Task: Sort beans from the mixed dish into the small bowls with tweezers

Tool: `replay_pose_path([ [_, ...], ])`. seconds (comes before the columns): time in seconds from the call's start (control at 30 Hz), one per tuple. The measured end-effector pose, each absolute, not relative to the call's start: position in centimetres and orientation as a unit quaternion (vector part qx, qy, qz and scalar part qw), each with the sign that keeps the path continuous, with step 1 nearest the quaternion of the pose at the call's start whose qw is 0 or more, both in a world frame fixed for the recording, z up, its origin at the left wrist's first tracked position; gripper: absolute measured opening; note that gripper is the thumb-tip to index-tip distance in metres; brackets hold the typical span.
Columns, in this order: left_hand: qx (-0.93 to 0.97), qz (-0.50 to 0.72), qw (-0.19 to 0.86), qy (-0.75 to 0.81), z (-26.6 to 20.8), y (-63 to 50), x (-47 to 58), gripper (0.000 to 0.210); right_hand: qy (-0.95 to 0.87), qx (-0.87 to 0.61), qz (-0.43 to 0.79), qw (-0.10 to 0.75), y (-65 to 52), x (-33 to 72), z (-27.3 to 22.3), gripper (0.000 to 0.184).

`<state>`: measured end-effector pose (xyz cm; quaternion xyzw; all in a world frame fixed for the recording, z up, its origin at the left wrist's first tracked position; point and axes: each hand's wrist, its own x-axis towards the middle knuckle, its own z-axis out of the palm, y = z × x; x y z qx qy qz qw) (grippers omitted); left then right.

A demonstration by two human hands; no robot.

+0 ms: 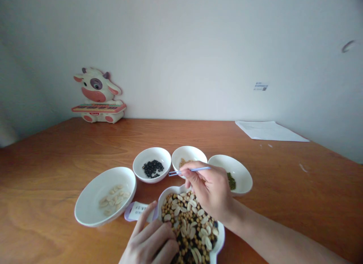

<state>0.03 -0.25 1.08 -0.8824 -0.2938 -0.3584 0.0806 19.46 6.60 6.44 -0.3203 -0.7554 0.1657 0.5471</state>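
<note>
My right hand [211,186] pinches slim blue-purple tweezers [198,169]. Their tips point left, over the gap between a bowl of black beans [137,163] and a bowl of yellow soybeans [189,149]; I see nothing between them. Below is a white dish with a purple handle [220,237], full of mixed beans and split peanuts [193,232]. My left hand [154,237] grips this dish's left edge, fingers bent over the rim, the index finger stretched along the labelled handle [138,211]. Its thumb is hidden. My right hand partly covers the soybeans and the green-bean bowl [244,177].
At the left stands a larger white bowl [87,198] with several pale split peanuts. A cow-shaped toy keyboard [99,101] sits at the back left of the wooden table [297,188]. White paper [269,130] lies at the back right by the wall.
</note>
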Motion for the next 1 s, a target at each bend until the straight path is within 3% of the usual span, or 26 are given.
replay_pose_path([
  [0.17, -0.882, -0.359, 0.084, -0.292, 1.2, -0.2, 0.0, 0.04, -0.753, -0.355, 0.19, 0.521, 8.3, 18.2, 6.1, 0.032],
  [0.37, -0.883, -0.358, 0.088, -0.292, 1.0, -0.1, 0.0, 0.039, -0.768, -0.365, 0.204, 0.485, 8.2, 18.4, 5.7, 0.025],
  [0.5, -0.882, -0.36, 0.082, -0.292, 1.0, -0.3, 0.0, 0.041, -0.79, -0.313, 0.174, 0.498, 7.0, 19.9, 6.0, 0.024],
  [0.7, -0.878, -0.367, 0.072, -0.299, 1.2, -0.4, 0.1, 0.042, -0.871, -0.16, 0.226, 0.406, 5.9, 21.3, 5.5, 0.027],
  [1.0, -0.884, -0.357, 0.059, -0.295, 1.5, -0.1, 0.2, 0.043, -0.874, -0.199, 0.218, 0.387, 5.9, 21.3, 5.1, 0.022],
])
